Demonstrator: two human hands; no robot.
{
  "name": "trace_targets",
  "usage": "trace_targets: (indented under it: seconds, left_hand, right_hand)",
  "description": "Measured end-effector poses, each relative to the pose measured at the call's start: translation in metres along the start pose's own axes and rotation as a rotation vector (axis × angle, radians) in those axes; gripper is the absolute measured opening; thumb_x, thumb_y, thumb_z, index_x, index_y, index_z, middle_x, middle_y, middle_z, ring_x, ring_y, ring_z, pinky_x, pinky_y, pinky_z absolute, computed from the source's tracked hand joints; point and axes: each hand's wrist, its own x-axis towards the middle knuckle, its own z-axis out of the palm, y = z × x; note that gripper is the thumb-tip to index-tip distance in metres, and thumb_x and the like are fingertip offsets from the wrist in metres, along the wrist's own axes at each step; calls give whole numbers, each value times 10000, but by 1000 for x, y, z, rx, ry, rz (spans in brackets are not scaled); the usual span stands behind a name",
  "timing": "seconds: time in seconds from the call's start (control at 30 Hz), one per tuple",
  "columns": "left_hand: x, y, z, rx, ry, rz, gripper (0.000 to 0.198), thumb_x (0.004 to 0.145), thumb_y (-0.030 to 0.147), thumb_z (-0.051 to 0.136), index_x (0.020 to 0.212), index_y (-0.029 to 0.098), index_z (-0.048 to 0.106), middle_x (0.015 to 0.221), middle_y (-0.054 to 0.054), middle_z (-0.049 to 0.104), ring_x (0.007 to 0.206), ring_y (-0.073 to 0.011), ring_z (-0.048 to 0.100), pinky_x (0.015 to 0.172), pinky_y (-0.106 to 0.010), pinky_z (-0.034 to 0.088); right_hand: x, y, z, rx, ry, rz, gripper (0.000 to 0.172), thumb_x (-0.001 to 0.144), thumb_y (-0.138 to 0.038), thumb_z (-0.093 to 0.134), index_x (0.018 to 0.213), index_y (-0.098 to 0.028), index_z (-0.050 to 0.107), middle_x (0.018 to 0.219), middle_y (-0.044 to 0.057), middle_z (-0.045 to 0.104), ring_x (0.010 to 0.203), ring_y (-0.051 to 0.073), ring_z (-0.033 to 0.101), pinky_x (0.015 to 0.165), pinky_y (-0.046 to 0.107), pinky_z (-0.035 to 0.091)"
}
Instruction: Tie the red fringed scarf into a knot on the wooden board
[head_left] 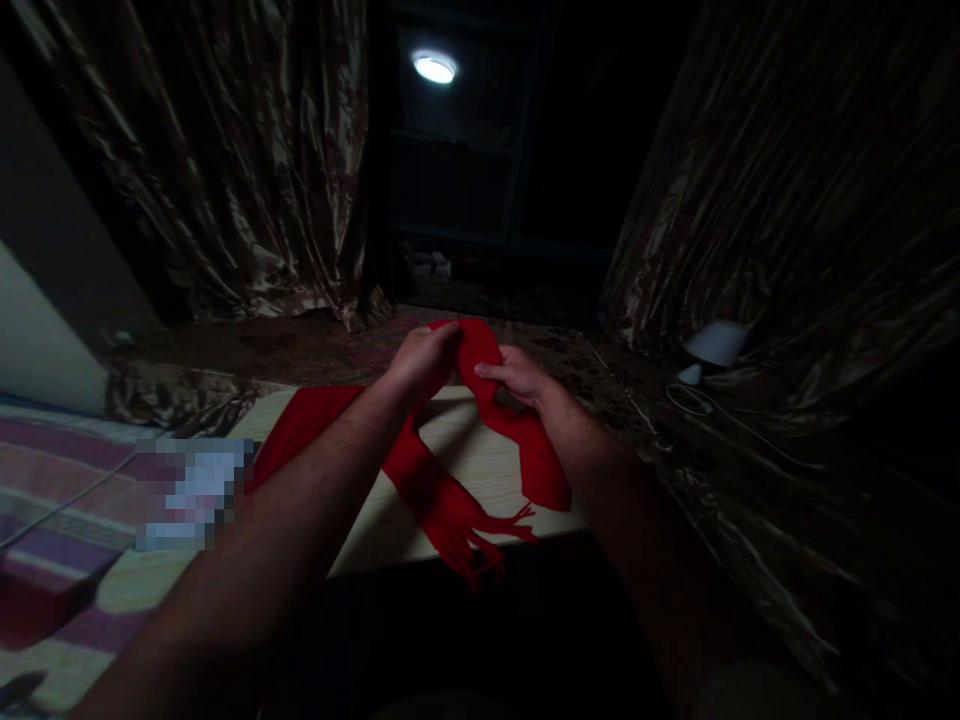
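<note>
A red scarf [480, 385] with a fringed end is lifted in a loop above a pale wooden table [454, 425]. My left hand [425, 357] grips it at the top left of the loop, the thumb lying on the cloth. On the loop's right side my right hand [516, 373] pinches the folded fabric, its thumb in front. The fringe hangs over the table's near edge, and another end drops to the right. More red cloth lies on the table at left, partly behind my left forearm.
To the left is a bed with a striped cover [60, 490] and a blurred-out patch [191, 500]. A small white lamp [716, 345] with a cord stands at right. Patterned curtains [300, 150] flank a dark window [457, 190], which has a bright round light in it.
</note>
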Motion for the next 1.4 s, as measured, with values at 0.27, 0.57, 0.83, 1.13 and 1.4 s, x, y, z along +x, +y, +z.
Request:
trace_targets:
  seconds: [0.27, 0.57, 0.83, 1.13, 1.4]
  left_hand:
    - [-7, 58, -7, 203, -200, 89, 148, 781, 190, 711, 675, 112, 641, 560, 25, 545, 530, -121, 556, 494, -174, 390]
    - [-16, 91, 4, 436, -460, 281, 251, 802, 369, 711, 738, 127, 693, 616, -1, 628, 543, -138, 592, 502, -210, 442]
    - [-18, 91, 1, 165, -328, 343, 280, 789, 430, 741, 744, 163, 665, 662, -26, 662, 648, -202, 677, 579, -272, 530]
    - [10, 93, -32, -195, 54, 488, 274, 810, 451, 719, 854, 187, 661, 794, -22, 721, 848, -208, 720, 768, -286, 578]
    - [34, 61, -58, -361, 325, 428, 199, 815, 373, 708, 788, 195, 625, 754, 0, 688, 756, -150, 688, 700, -226, 566]
  right_hand:
    - [-3, 20, 20, -81, -40, -21, 378, 541, -200, 833, 893, -152, 704, 881, 13, 734, 789, 164, 639, 797, 300, 517]
    - [4, 23, 54, 236, -27, -78, 510, 493, -153, 839, 967, -203, 659, 990, 6, 737, 934, 200, 673, 868, 334, 551]
    - [0, 55, 71, 303, -177, 137, 400, 474, -212, 856, 835, -140, 700, 751, 44, 744, 739, 234, 710, 774, 382, 566]
    - [-14, 47, 38, 197, -171, 180, 481, 559, -299, 902, 972, -143, 712, 898, 59, 771, 778, 199, 718, 781, 331, 583]
    - [-53, 1, -70, -69, -332, 423, 455, 583, -253, 884, 989, -125, 721, 965, 72, 776, 786, 188, 731, 776, 287, 580]
